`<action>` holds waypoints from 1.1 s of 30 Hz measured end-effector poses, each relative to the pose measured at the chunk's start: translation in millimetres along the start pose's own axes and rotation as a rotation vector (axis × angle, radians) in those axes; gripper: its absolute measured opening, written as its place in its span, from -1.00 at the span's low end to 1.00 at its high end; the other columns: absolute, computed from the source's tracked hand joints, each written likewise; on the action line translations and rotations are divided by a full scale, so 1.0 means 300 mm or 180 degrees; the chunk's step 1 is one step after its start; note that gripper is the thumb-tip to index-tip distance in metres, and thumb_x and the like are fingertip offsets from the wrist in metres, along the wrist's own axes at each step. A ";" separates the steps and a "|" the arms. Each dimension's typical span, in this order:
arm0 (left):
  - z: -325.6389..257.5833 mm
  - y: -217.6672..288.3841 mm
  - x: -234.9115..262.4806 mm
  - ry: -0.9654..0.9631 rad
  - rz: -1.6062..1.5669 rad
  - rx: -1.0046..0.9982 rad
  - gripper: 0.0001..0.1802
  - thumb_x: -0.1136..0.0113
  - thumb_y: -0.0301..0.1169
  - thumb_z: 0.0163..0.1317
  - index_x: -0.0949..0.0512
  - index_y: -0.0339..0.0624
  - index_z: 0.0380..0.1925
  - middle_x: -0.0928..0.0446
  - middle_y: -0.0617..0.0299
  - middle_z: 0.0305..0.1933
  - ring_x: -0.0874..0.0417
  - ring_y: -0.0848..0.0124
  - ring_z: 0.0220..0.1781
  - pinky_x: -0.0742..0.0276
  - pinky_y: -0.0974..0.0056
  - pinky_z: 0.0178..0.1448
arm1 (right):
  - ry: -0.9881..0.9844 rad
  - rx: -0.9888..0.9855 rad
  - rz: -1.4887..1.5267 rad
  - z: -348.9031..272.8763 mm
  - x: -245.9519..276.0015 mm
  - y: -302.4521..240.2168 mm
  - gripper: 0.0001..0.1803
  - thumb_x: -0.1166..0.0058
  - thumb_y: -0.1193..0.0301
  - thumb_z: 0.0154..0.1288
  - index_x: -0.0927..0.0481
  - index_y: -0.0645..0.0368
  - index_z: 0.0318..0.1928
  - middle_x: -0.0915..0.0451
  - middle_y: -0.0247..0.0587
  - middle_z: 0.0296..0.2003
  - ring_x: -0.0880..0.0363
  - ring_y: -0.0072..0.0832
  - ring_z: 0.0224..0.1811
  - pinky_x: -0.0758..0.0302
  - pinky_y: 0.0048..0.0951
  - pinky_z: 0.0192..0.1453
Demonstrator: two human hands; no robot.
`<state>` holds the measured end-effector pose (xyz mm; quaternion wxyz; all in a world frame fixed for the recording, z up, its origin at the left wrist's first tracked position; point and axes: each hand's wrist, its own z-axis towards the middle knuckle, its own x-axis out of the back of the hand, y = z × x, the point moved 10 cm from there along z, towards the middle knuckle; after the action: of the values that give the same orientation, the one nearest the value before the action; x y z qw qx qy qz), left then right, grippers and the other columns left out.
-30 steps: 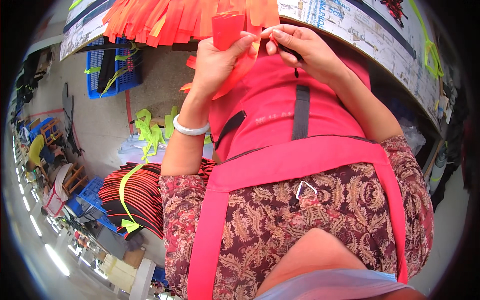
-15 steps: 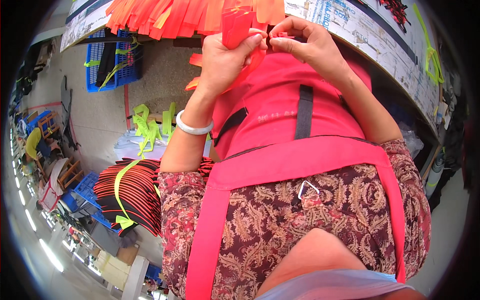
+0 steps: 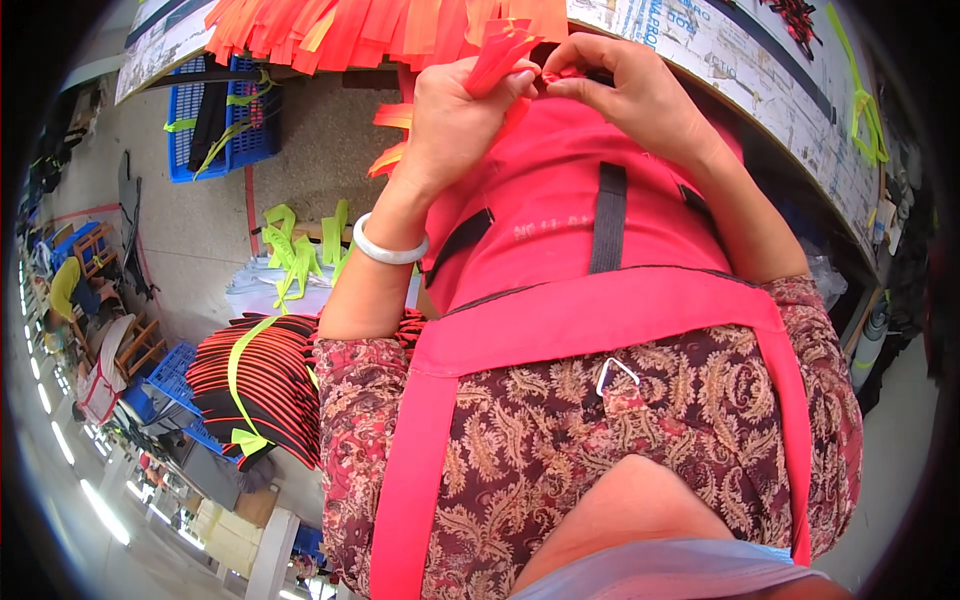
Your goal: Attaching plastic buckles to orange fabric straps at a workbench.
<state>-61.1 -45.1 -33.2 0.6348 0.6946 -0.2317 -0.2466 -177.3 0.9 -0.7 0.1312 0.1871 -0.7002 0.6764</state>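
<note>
My left hand, with a pale bangle on its wrist, is closed around a bundle of orange-red fabric strips. The bundle's top leans right, and some strip ends stick out on the left side of the hand. Close beside it, my right hand pinches a small red piece between thumb and fingers. Its exact kind is too small to make out. Both hands are at the table's near edge, above the red apron over my front.
Many orange strips hang over the edge of the table. A blue crate stands below on the left. Yellow-green strips lie near a tied stack of black-and-red pieces. A yellow-green strap lies at right.
The top of the strip bundle has tipped from upright toward the right as my left hand turned. My right hand has shifted only slightly and still pinches the red piece.
</note>
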 end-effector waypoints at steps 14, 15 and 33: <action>0.009 0.037 -0.005 -0.0150 0.0424 -0.0286 -0.87 -0.15 -0.49 0.19 -0.62 -0.35 -0.38 -0.61 0.23 -0.51 -0.56 0.58 -0.43 -0.50 0.40 -0.33 | 0.0347 0.0101 0.0266 -0.001 0.019 -0.037 -0.79 -0.18 0.47 0.22 -0.55 0.33 -0.17 -0.63 -0.22 -0.32 -0.61 -0.60 -0.23 -0.51 -0.59 -0.11; 0.004 0.021 0.000 -0.0130 0.0391 -0.0267 -0.87 -0.15 -0.50 0.19 -0.62 -0.35 -0.37 -0.61 0.24 -0.51 -0.56 0.58 -0.43 -0.50 0.40 -0.33 | 0.0487 0.0313 0.0332 -0.004 0.018 -0.044 -0.81 -0.17 0.49 0.22 -0.55 0.34 -0.19 -0.63 -0.16 -0.37 -0.63 -0.57 -0.26 -0.54 -0.56 -0.14; -0.004 0.049 0.104 0.0342 -0.0270 -0.0163 -0.87 -0.22 -0.53 0.20 -0.65 -0.28 -0.26 -0.64 0.31 -0.43 -0.47 0.68 -0.56 -0.37 0.55 -0.48 | 0.0576 0.1166 0.0350 -0.094 0.007 -0.168 -0.84 -0.11 0.41 0.30 -0.53 0.27 -0.32 -0.50 -0.34 -0.45 -0.40 -0.66 -0.48 -0.37 -0.64 -0.43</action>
<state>-36.3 -65.2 -20.1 0.6529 0.6996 -0.1613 -0.2415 -158.9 28.1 46.9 0.1203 0.1078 -0.5600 0.8126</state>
